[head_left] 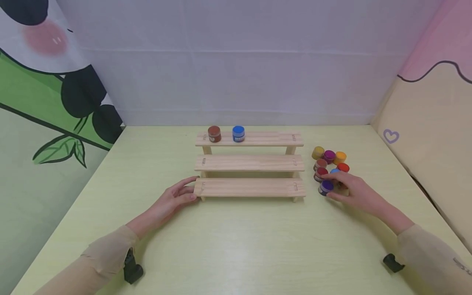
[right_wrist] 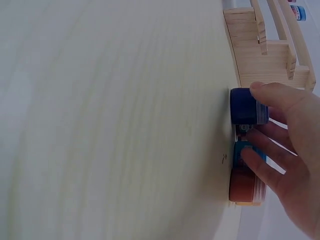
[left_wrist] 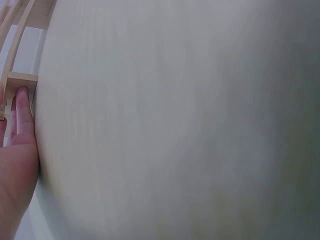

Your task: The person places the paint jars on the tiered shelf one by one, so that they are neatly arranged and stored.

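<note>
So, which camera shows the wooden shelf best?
The head view: all three steps of the wooden shelf show there, from end to end. The left wrist view catches only part of it at the upper left, by the left hand; the right wrist view shows just one end, at the upper right.

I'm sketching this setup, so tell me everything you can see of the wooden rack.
The wooden rack is pale, with visible grain: three long planks step upward toward the back on side supports. It stands upright on the table. On its top plank's left half sit a brown jar and a blue jar. The left hand touches the left end of the lowest plank.
</note>
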### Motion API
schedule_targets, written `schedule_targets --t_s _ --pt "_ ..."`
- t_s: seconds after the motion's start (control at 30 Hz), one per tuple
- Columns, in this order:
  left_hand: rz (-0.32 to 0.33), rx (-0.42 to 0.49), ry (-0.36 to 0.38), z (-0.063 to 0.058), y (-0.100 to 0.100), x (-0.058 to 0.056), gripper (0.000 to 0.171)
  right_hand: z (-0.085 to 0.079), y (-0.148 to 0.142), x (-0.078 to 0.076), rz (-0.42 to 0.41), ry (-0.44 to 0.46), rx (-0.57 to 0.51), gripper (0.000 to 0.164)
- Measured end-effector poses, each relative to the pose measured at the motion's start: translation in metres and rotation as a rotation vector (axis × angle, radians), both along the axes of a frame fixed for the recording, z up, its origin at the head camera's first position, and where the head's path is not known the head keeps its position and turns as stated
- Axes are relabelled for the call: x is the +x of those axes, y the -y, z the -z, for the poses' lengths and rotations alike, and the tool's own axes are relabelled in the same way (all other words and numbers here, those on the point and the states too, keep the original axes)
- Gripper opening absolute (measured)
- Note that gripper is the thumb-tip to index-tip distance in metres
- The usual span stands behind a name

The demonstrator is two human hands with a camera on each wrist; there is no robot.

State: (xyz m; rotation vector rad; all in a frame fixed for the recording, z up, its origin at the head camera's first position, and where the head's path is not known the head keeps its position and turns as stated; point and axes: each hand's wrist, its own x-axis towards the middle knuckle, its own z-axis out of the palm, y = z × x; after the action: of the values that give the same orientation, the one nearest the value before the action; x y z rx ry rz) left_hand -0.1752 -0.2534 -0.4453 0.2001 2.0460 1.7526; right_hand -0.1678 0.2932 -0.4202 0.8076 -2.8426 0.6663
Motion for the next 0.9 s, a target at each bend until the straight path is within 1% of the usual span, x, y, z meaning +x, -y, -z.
schedule_targets --t_s 0.37,0.53,0.67,0.8,0.9 --pt "-0.002 -0.001 0.0 -0.001 -0.001 0.001 0.067 -0.004 0.0 -0.002 0.02 0.073 -0.011 0.042" --pt "-0.001 -0.004 0.001 -0.002 -0.001 0.001 0.067 -0.005 -0.001 -0.003 0.026 0.069 -0.004 0.04" --pt "0.001 -0.006 0.002 -0.002 -0.001 0.001 0.067 -0.009 0.0 -0.003 0.032 0.068 0.0 0.04" --pt "0.001 -0.009 0.001 -0.001 -0.001 0.0 0.067 -0.019 0.001 -0.004 0.046 0.059 -0.011 0.039" --pt "0.0 -0.012 -0.001 0.0 -0.001 -0.001 0.067 -0.027 0.001 -0.007 0.048 0.016 -0.017 0.04"
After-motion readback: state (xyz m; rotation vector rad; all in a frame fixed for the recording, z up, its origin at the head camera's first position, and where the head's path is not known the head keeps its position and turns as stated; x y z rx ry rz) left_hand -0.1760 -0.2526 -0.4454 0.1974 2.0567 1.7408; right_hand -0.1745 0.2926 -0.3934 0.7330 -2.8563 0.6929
